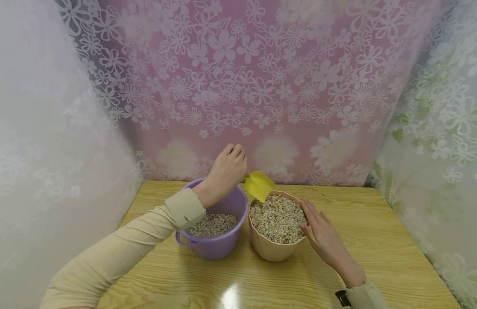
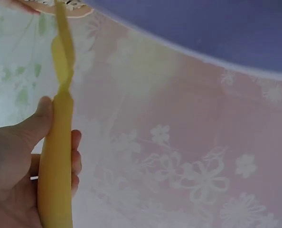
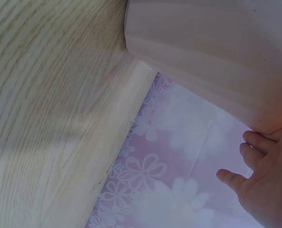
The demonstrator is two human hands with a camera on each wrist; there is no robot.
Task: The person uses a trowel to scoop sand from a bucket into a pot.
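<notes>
My left hand (image 1: 227, 169) grips the handle of a small yellow toy shovel (image 1: 259, 186), thumb along one side and fingers round the other in the left wrist view (image 2: 58, 161). The shovel's blade tilts down at the back left rim of a peach faceted pot (image 1: 273, 253), its tip close over the grains. Pale mixed grains (image 1: 278, 219) fill that pot nearly to the rim. Along the pot's right side rests my right hand (image 1: 325, 238), fingers fairly straight. In the right wrist view, its fingertips touch the pot's wall (image 3: 217, 61).
A purple bucket (image 1: 219, 248) with a side handle stands left of the pot, under my left forearm, with a lower layer of grains (image 1: 213, 225) inside. Both stand on a wooden table (image 1: 362, 223). Flowered curtains (image 1: 242, 86) close in the back and sides.
</notes>
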